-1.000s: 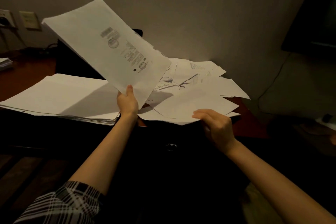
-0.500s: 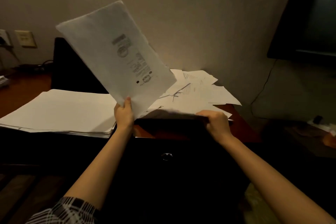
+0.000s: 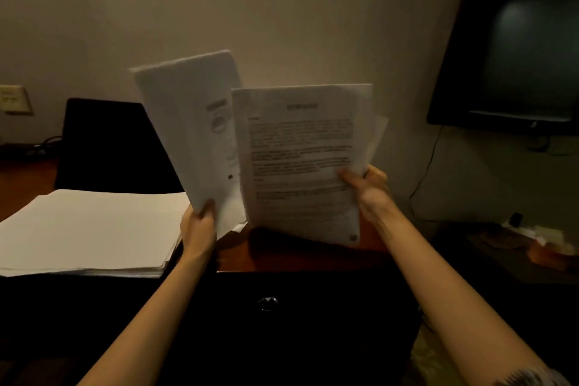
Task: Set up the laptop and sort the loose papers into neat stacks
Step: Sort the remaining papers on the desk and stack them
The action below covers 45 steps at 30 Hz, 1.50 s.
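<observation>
Change: loose pile lifted off the surface (image 3: 300,255), now raised upright in right hand (image 3: 369,189).
Right hand: thumb clamped on printed sheets (image 3: 300,163).
Left hand (image 3: 200,226): gripping stamped bundle (image 3: 191,128), just left of the printed sheets.
Neat stack (image 3: 91,229): flat, left of left hand.
Meaning: probably merging both bundles next.
Writing: blurred, unreadable.
Laptop: unidentifiable.

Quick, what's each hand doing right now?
Left hand: gripping the bottom of a raised bundle of papers.
Right hand: gripping the printed sheets, also raised.
</observation>
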Motion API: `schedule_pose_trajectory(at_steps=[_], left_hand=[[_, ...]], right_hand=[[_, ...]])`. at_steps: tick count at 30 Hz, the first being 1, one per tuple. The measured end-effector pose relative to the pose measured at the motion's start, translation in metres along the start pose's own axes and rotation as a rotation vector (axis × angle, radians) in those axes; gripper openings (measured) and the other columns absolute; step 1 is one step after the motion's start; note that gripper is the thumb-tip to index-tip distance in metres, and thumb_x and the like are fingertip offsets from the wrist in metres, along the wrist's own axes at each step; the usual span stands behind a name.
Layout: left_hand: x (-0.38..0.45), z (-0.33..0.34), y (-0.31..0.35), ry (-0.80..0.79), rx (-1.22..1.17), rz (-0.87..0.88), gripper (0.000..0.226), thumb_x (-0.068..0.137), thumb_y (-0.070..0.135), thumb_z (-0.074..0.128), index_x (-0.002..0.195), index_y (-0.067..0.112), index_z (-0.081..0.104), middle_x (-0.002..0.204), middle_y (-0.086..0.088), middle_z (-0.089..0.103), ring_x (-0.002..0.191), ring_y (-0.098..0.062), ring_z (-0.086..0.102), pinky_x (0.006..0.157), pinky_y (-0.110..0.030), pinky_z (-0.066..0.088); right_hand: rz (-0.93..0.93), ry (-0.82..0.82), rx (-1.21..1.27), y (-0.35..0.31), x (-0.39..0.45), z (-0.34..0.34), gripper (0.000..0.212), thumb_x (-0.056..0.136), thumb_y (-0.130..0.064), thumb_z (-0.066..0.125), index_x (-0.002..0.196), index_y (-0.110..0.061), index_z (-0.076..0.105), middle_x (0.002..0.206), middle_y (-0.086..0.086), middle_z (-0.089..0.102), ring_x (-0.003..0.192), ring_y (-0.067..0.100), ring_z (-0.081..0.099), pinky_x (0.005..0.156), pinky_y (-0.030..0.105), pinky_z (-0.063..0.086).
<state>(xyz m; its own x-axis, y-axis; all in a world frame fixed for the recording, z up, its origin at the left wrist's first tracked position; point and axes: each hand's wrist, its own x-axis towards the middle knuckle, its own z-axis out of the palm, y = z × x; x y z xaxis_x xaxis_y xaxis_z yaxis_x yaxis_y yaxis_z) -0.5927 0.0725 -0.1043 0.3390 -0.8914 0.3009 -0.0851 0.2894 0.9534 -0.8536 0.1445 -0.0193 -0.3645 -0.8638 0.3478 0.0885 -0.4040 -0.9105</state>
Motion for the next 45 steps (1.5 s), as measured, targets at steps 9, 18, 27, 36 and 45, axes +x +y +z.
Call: schedule_pose_trajectory(at_steps=[9,18,27,36,45], left_hand=[[-0.005,0.002,-0.001,-0.520,-0.085,0.075,0.027,0.073,0.022,0.064,0.097,0.008,0.064,0.085,0.000,0.069,0.079,-0.020,0.065,0.064,-0.026,0.057],[-0.012,0.011,0.007,-0.628,-0.169,-0.014,0.020,0.072,0.029,0.056,0.080,0.012,0.063,0.063,0.005,0.068,0.060,-0.005,0.063,0.054,-0.018,0.051],[0.008,0.065,0.056,-0.360,-0.145,0.205,0.019,0.093,0.024,0.058,0.107,0.012,0.062,0.102,-0.003,0.068,0.099,-0.026,0.066,0.083,-0.039,0.056],[0.021,0.097,0.082,-0.258,-0.057,0.333,0.019,0.084,0.028,0.069,0.098,0.024,0.056,0.092,0.014,0.060,0.084,-0.002,0.059,0.069,-0.021,0.050],[-0.006,0.107,0.041,-0.270,-0.084,0.076,0.027,0.078,0.039,0.071,0.099,0.029,0.058,0.100,0.009,0.064,0.099,-0.017,0.062,0.077,-0.030,0.053]], right_hand=[[-0.034,0.193,-0.104,-0.018,0.028,0.004,0.017,0.084,-0.008,0.068,0.099,-0.001,0.063,0.082,0.001,0.068,0.072,0.013,0.067,0.069,0.031,0.059],[0.117,0.123,-0.056,0.017,0.023,-0.007,0.011,0.092,-0.010,0.058,0.103,-0.013,0.058,0.098,0.005,0.068,0.085,0.018,0.068,0.070,0.033,0.058],[-0.285,0.280,-0.269,-0.011,0.056,0.010,0.014,0.091,-0.013,0.062,0.105,-0.013,0.063,0.102,-0.002,0.065,0.096,0.015,0.064,0.080,0.024,0.057],[-0.285,0.202,-0.205,-0.002,0.085,-0.012,0.024,0.092,-0.017,0.061,0.115,-0.011,0.059,0.101,-0.006,0.064,0.097,0.000,0.061,0.085,0.018,0.048],[0.037,-0.045,-0.151,0.038,0.075,-0.040,0.036,0.090,-0.023,0.061,0.124,-0.019,0.050,0.122,0.001,0.060,0.111,0.017,0.058,0.088,0.028,0.052]])
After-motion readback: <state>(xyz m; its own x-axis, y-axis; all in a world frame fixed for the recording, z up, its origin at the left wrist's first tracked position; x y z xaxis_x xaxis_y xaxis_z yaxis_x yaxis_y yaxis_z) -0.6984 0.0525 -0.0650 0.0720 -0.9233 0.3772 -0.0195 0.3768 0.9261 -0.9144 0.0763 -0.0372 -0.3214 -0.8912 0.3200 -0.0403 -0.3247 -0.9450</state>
